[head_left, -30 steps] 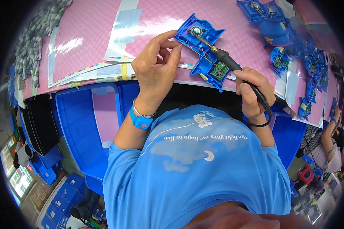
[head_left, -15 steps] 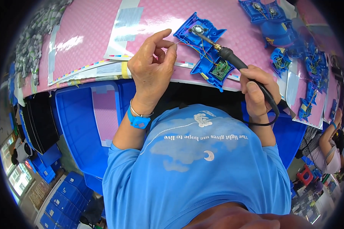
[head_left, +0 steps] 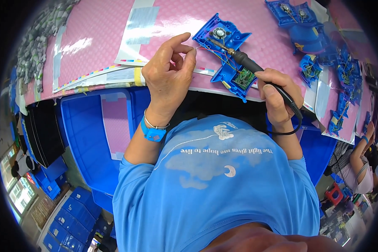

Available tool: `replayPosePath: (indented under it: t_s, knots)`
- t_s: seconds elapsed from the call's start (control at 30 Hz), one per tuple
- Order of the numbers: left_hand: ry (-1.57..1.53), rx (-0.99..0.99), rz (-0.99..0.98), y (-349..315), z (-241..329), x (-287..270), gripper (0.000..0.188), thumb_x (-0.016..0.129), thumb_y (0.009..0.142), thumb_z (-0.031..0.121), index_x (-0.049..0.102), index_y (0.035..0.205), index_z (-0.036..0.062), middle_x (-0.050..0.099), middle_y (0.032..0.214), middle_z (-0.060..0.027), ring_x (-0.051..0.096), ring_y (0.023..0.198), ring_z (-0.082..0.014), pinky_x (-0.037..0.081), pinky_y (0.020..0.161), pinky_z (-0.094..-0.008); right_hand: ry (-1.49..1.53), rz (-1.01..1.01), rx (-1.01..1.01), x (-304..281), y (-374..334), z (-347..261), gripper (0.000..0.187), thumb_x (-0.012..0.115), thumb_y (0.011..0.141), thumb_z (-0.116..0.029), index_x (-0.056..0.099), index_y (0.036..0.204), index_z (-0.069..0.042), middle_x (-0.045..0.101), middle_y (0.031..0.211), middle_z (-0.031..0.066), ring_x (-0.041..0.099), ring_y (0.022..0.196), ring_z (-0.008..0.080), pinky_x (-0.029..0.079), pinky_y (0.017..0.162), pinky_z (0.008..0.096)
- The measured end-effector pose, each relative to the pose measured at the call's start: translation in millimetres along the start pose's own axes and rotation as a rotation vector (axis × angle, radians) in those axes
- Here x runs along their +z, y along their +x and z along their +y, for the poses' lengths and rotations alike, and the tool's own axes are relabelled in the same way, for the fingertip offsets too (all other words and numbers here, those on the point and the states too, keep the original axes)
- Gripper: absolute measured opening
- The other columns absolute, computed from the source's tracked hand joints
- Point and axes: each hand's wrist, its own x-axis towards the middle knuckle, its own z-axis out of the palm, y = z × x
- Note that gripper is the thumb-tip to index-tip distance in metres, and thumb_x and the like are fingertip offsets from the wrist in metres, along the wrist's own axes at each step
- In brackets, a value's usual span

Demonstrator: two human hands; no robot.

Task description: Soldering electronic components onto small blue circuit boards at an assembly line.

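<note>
My right hand (head_left: 280,93) grips a black-handled soldering iron (head_left: 248,63) like a pen. Its metal tip lies over an opened blue plastic housing (head_left: 237,38), just below a small round speaker (head_left: 219,33). With thumb and forefinger, my left hand (head_left: 169,71) pinches the end of a thin wire (head_left: 201,48) at the housing's left edge. Red and yellow wires run from there toward a green circuit board (head_left: 243,78) in the nearer housing half (head_left: 223,75). Whether the iron's tip touches anything is hard to tell.
More blue housings (head_left: 308,38) with wires and speakers line the right side of the pink-covered table (head_left: 94,25). Grey-green bundles (head_left: 31,54) are heaped at the far left. Blue bins (head_left: 77,138) stand below the front edge. Another person's arm (head_left: 359,155) shows at far right.
The soldering iron's tip has drawn back from the speaker, down and to the left. My left hand and the housing have shifted slightly to the right in view.
</note>
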Motion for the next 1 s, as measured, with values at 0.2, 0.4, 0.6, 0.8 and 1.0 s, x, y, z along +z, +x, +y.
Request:
replayPosePath:
  t_s: [0.2, 0.4, 0.6, 0.8, 1.0]
  knots:
    - [-0.028, 0.022, 0.025, 2.5, -3.0, 5.7, 0.034, 0.075, 0.082, -0.004, 0.07, 0.115, 0.0032, 0.073, 0.08, -0.0023, 0.057, 0.058, -0.0057, 0.047, 0.051, -0.0204, -0.015, -0.011, 0.003, -0.2, 0.7, -1.1, 0.032, 0.062, 0.092, -0.017, 0.067, 0.107, 0.01, 0.061, 0.075, 0.0109, 0.052, 0.059, 0.0141, 0.038, 0.054, 0.0278]
    - [0.009, -0.014, 0.01, 6.1, -2.2, 5.7, 0.038, 0.077, 0.08, -0.004, 0.07, 0.116, 0.0041, 0.071, 0.08, -0.0025, 0.054, 0.057, -0.0039, 0.045, 0.05, -0.0222, -0.015, -0.007, -0.013, 0.6, 0.5, -0.3, 0.032, 0.062, 0.092, -0.018, 0.067, 0.107, 0.01, 0.06, 0.074, 0.0104, 0.052, 0.059, 0.014, 0.038, 0.054, 0.0278]
    - [0.09, 0.405, 0.193, 1.5, 2.3, -13.2, 0.029, 0.079, 0.077, -0.009, 0.075, 0.102, 0.0045, 0.067, 0.076, -0.0016, 0.055, 0.061, -0.0046, 0.04, 0.049, -0.0205, 0.007, 0.028, -0.043, -3.3, -3.7, 1.0, 0.033, 0.063, 0.093, -0.019, 0.066, 0.11, 0.01, 0.059, 0.074, 0.0104, 0.052, 0.061, 0.0144, 0.038, 0.056, 0.0284]
    - [0.284, 0.737, -0.093, 16.4, 6.9, -10.1, 0.028, 0.074, 0.07, -0.003, 0.075, 0.098, 0.0037, 0.067, 0.082, -0.0048, 0.066, 0.063, -0.0152, 0.049, 0.049, -0.0266, 0.024, 0.09, 0.088, -8.0, -6.1, -9.5, 0.026, 0.066, 0.087, -0.016, 0.074, 0.101, 0.005, 0.073, 0.091, 0.0165, 0.067, 0.073, 0.0187, 0.051, 0.065, 0.0294]
    - [0.42, 0.709, -0.133, 19.3, -6.0, -3.8, 0.029, 0.083, 0.072, 0.001, 0.076, 0.1, 0.0047, 0.071, 0.091, -0.0056, 0.07, 0.067, -0.0187, 0.054, 0.054, -0.0266, 0.009, 0.102, 0.008, -7.1, -5.7, -3.8, 0.027, 0.067, 0.086, -0.015, 0.074, 0.102, 0.005, 0.074, 0.092, 0.0165, 0.067, 0.072, 0.0199, 0.051, 0.065, 0.03]
